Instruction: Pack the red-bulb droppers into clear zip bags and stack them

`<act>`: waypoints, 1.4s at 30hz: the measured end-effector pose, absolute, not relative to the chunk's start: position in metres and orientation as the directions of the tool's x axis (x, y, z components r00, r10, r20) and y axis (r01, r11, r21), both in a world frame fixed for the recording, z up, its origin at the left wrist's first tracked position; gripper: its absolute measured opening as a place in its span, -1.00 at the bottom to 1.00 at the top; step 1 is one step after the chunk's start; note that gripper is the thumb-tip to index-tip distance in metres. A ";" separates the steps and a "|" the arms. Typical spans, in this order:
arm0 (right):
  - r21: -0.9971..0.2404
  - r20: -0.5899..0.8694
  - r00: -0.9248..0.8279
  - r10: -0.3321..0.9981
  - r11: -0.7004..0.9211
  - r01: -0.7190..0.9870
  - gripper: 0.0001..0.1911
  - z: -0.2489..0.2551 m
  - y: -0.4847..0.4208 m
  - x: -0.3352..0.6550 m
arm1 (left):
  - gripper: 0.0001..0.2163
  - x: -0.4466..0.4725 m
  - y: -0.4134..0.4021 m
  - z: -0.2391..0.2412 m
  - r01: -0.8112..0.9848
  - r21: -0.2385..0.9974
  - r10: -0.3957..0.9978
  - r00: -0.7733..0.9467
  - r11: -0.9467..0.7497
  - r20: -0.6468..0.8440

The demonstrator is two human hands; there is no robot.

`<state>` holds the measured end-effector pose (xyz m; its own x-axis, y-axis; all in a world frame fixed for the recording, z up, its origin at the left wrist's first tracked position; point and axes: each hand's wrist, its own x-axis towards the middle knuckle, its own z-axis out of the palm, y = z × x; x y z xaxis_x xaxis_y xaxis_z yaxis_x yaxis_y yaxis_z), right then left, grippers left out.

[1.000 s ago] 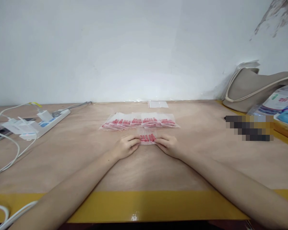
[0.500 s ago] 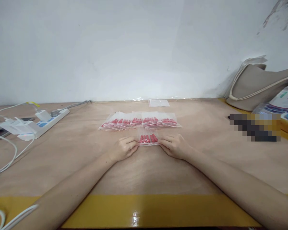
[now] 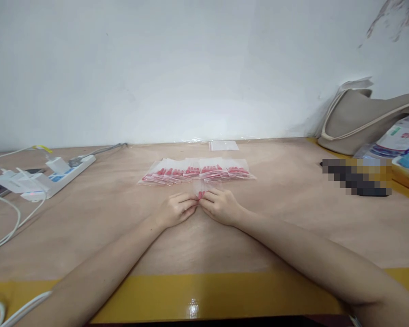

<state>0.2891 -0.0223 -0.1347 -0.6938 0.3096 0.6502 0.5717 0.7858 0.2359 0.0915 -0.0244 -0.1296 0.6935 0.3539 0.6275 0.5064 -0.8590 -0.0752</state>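
A small clear zip bag (image 3: 199, 186) with red pieces in it lies on the table in front of me, its near edge at my fingertips. My left hand (image 3: 179, 210) pinches the bag's near left corner. Close beside it, my right hand (image 3: 221, 206) is closed on the same near edge and covers most of the bag and its red contents. Just beyond lies a row of overlapping zip bags (image 3: 197, 170), each with several red pieces; what the pieces are I cannot make out.
A white card or bag (image 3: 224, 146) lies near the wall. On the left, a power strip (image 3: 63, 177) carries chargers and white cables (image 3: 17, 218). At right are a blurred dark object (image 3: 356, 178), a grey-beige bag (image 3: 361, 120) and plastic packages (image 3: 404, 138). A yellow edge (image 3: 157, 297) runs along the front.
My right hand has slid left along the bag's near edge until it almost meets my left hand, covering most of the red pieces. My left hand has stayed at its corner.
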 end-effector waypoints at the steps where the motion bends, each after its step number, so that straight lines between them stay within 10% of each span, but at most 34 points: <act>1: 0.258 0.649 -0.701 0.295 0.781 0.568 -0.75 -0.135 -0.021 0.289 | -0.86 0.092 -0.025 -0.128 0.502 -0.088 0.349 0.705 -0.860 0.617; 18: 0.423 0.590 -0.772 0.238 0.723 0.546 -0.72 -0.126 -0.028 0.348 | -0.90 0.096 -0.026 -0.114 0.500 -0.168 0.299 0.719 -0.850 0.627; 32: 0.267 0.628 -0.665 0.403 0.691 0.671 -0.73 -0.129 -0.034 0.343 | -0.94 0.101 -0.027 -0.118 0.388 -0.145 0.204 0.724 -0.910 0.659; 37: -0.196 0.699 -0.504 0.508 0.813 0.548 -0.76 -0.120 -0.029 0.357 | -0.72 0.099 -0.028 -0.116 0.467 0.025 0.346 0.616 -0.884 0.708; 42: -0.833 0.533 -0.066 0.844 0.537 0.137 -0.74 -0.088 -0.011 0.397 | -0.72 0.097 -0.024 -0.121 0.600 0.160 0.514 0.482 -0.784 0.710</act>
